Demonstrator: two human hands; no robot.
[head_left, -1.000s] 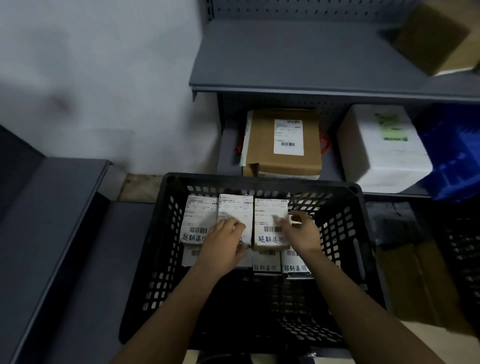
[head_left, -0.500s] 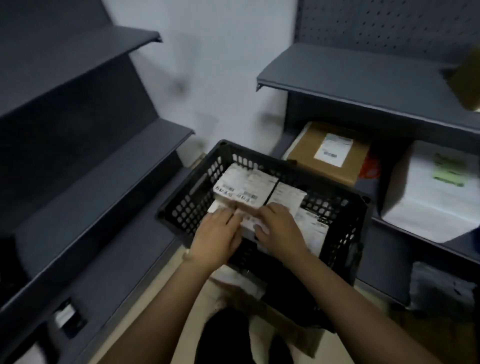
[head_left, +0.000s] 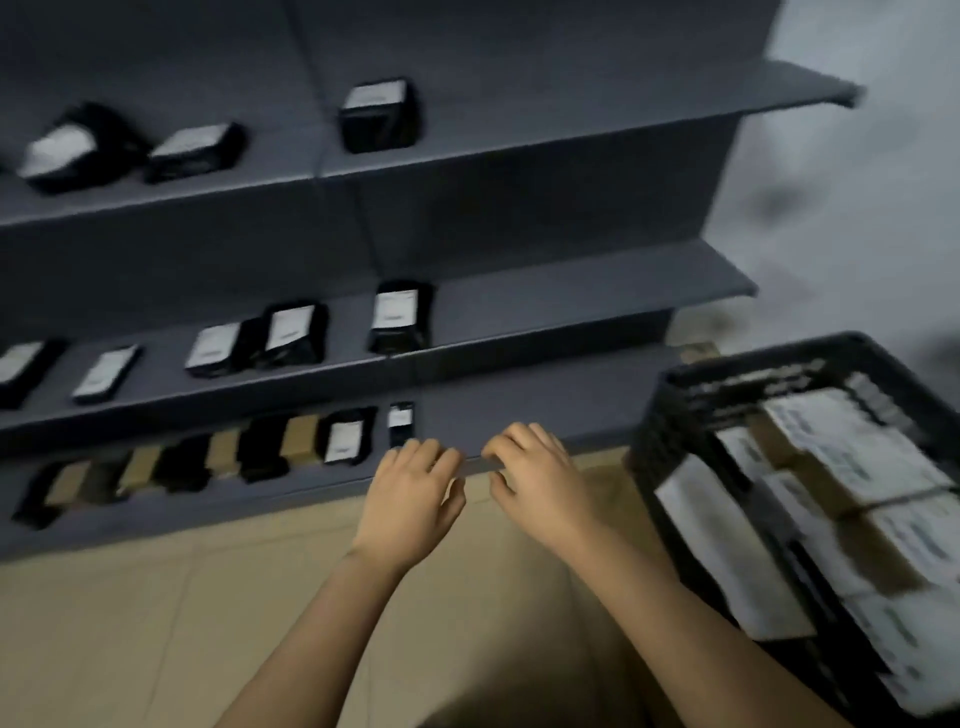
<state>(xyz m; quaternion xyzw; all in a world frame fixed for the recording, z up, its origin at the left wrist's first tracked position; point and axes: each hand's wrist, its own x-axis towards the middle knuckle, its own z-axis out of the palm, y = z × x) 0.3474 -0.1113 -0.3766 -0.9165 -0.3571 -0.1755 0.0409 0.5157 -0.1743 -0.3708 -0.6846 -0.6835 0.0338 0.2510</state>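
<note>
Both hands are now out of the black crate (head_left: 753, 358) — left hand (head_left: 410, 499) and right hand (head_left: 540, 488) are hovering side by side, fingers loosely curled and empty, at the bottom shelf (head_left: 545, 400) near a small black labelled packet (head_left: 401, 423) — white-labelled boxes (head_left: 852, 467) are lying in the crate.

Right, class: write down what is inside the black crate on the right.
Brown boxes with white labels lie packed inside the black crate. Whatever lies beneath that top layer, and the crate's floor, is covered.
</note>
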